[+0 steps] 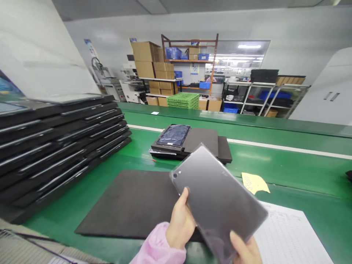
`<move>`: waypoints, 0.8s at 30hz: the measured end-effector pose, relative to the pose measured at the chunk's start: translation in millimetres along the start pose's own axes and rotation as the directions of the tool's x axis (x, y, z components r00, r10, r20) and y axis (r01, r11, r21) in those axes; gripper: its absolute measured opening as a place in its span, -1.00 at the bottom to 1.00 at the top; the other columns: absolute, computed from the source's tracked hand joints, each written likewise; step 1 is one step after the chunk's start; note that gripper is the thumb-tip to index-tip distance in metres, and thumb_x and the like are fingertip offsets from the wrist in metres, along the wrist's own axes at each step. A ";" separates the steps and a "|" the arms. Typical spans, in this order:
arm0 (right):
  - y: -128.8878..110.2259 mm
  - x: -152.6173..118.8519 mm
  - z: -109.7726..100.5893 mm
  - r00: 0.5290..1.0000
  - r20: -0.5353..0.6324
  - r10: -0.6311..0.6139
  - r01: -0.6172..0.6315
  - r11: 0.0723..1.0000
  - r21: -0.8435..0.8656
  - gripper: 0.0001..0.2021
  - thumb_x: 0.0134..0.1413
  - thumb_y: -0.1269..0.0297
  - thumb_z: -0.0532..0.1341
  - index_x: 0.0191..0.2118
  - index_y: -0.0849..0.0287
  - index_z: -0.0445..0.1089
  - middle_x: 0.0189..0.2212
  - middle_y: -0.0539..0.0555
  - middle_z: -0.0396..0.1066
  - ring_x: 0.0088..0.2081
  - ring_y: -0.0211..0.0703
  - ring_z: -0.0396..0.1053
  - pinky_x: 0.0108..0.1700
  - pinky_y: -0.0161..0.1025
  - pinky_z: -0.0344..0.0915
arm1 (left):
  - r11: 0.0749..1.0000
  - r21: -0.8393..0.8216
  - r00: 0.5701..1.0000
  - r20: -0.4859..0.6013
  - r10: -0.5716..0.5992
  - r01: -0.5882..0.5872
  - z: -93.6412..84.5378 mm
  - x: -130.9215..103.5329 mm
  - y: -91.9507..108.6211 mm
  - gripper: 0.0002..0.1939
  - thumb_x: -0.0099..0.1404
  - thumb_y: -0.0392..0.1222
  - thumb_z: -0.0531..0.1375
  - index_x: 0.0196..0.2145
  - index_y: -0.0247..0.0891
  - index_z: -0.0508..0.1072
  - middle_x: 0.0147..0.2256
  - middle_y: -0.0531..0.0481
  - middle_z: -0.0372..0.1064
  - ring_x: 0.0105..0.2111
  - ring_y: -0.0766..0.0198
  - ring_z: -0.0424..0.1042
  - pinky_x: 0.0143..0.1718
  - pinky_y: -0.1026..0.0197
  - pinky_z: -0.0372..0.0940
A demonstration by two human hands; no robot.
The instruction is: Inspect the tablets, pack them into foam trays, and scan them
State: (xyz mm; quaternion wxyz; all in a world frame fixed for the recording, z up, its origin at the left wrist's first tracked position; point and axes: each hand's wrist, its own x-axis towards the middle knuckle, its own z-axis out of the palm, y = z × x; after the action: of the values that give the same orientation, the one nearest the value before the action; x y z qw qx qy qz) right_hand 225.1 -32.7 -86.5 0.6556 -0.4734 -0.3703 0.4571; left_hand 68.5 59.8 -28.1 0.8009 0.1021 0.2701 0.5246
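A grey tablet (217, 194) in a clear film is held up at a tilt, its back with the camera lens facing me. My left hand (181, 222) grips its left edge, thumb on the back and the other fingers hidden beneath. At the lower right corner, my right hand (245, 249) pinches the tablet, thumb on top. Under and left of the tablet lies a black foam sheet (132, 201) on the green bench. Partly below the tablet's right corner is a white printed sheet (291, 231).
Layered black foam trays holding tablets (60, 143) are stacked high at the left. Farther back, another tablet (174, 135) rests face up on foam pads (205, 137). A yellow slip (254, 182) lies on the bench (288, 176) to the right. Shelves and cartons (145, 60) stand behind.
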 end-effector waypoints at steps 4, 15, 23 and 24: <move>-28.3 17.3 -1.4 0.913 0.105 -0.395 0.406 0.846 -0.345 -0.73 0.08 0.30 0.18 -0.08 0.18 0.44 -0.20 0.17 0.48 -0.14 0.10 0.42 -0.07 -0.05 0.37 | 0.964 0.255 0.997 0.007 0.075 -0.074 -3.2 3.9 8.6 -0.46 0.17 0.07 0.19 0.05 -0.21 0.25 0.15 -0.24 0.14 0.18 0.00 0.06 0.11 -0.13 0.03; -53.0 19.8 -13.2 0.570 0.803 -0.175 0.821 0.142 -0.553 -0.55 0.22 0.02 0.00 0.05 0.25 0.26 0.05 0.15 0.30 0.11 -0.04 0.20 0.15 -0.08 0.18 | 0.880 0.475 0.978 -0.193 0.081 0.021 -15.8 6.1 47.1 -0.63 -0.20 -0.29 0.34 -0.34 -0.29 0.42 -0.55 0.02 0.45 -0.60 0.13 0.43 -0.59 0.18 0.33; -25.6 111.7 -97.1 0.999 0.021 -0.033 0.025 0.116 -0.993 -0.54 0.17 0.25 0.04 0.17 0.27 0.09 -0.21 0.22 0.38 -0.27 -0.04 0.40 -0.32 -0.20 0.33 | 0.722 0.690 0.994 -0.105 0.024 0.056 -28.8 39.8 43.8 -0.53 -0.04 -0.14 0.30 -0.14 -0.26 0.38 -0.32 -0.09 0.48 -0.40 0.06 0.49 -0.40 0.08 0.41; -20.7 119.5 -94.6 1.000 0.008 -0.008 0.009 0.080 -0.997 -0.48 0.13 0.23 0.10 0.19 0.23 0.07 -0.19 0.24 0.36 -0.26 0.02 0.39 -0.34 -0.18 0.31 | 0.618 0.786 0.992 -0.069 0.105 -0.011 -30.7 45.6 42.1 -0.44 0.00 -0.10 0.27 -0.02 -0.28 0.32 -0.16 -0.18 0.44 -0.23 -0.02 0.47 -0.23 -0.01 0.38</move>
State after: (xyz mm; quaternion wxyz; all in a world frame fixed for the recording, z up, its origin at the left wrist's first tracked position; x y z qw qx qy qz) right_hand 353.9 51.3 -86.6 0.1632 -0.7902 -0.5851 0.0810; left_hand 32.7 115.0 -49.7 0.6430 0.4212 0.5111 0.3845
